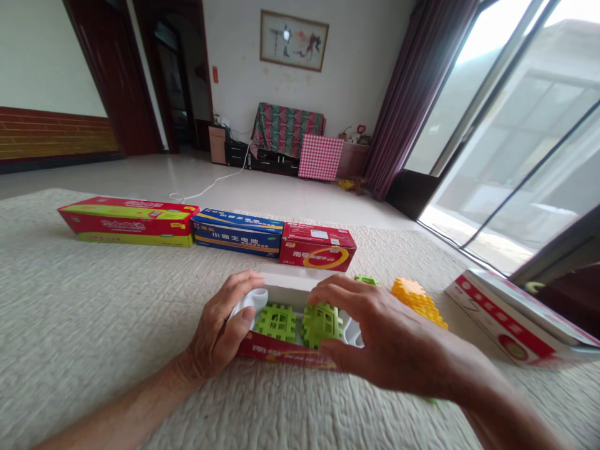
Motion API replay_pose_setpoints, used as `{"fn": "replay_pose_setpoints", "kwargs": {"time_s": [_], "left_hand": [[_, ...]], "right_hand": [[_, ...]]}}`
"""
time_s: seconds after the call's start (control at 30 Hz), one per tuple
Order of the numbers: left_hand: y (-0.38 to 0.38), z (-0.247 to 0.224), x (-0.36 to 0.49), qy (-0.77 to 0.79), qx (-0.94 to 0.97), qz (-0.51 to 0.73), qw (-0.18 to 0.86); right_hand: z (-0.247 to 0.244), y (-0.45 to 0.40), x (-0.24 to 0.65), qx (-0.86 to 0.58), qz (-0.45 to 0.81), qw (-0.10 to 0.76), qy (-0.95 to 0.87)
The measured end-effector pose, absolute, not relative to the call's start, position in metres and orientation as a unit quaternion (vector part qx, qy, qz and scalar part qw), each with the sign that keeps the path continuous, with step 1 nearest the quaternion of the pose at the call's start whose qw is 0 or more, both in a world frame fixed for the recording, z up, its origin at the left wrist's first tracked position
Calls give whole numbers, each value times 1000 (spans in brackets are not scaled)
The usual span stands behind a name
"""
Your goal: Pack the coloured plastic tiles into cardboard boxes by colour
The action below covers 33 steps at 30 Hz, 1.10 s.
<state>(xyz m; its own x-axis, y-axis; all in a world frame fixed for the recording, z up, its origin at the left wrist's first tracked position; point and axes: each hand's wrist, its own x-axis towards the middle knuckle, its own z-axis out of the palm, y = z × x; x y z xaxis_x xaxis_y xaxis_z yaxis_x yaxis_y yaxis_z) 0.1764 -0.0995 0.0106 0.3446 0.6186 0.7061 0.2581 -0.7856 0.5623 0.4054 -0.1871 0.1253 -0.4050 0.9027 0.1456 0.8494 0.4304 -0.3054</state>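
Note:
An open red box (pixel 281 355) with a white inside stands on the quilted cover in front of me. Two green window-patterned plastic pieces, a left one (pixel 276 323) and a right one (pixel 322 325), lie in it, with white plastic lining at both ends. My left hand (pixel 225 320) grips the box's left end, its thumb over the near edge. Over the right end is my right hand (pixel 363 325), its fingers and thumb around the right green piece.
Behind stand a red-and-green box (pixel 129 224), a blue box (pixel 237 234) and a dark red box (pixel 319 248). Stacked yellow-orange pieces (pixel 419 303) and a green piece (pixel 365 280) lie right. Farther right is a white-and-red box (pixel 501 319).

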Motion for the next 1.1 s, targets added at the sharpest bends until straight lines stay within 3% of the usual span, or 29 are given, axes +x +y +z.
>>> {"fn": "replay_pose_setpoints", "kwargs": {"time_s": [0.33,1.1], "left_hand": [[-99,10,176,282,802,493,183],[-101,11,177,290,801,490,185]], "right_hand": [[120,-175,403,-486,112,167,-851],[124,-184,410,-490,102,110,-859]]}}
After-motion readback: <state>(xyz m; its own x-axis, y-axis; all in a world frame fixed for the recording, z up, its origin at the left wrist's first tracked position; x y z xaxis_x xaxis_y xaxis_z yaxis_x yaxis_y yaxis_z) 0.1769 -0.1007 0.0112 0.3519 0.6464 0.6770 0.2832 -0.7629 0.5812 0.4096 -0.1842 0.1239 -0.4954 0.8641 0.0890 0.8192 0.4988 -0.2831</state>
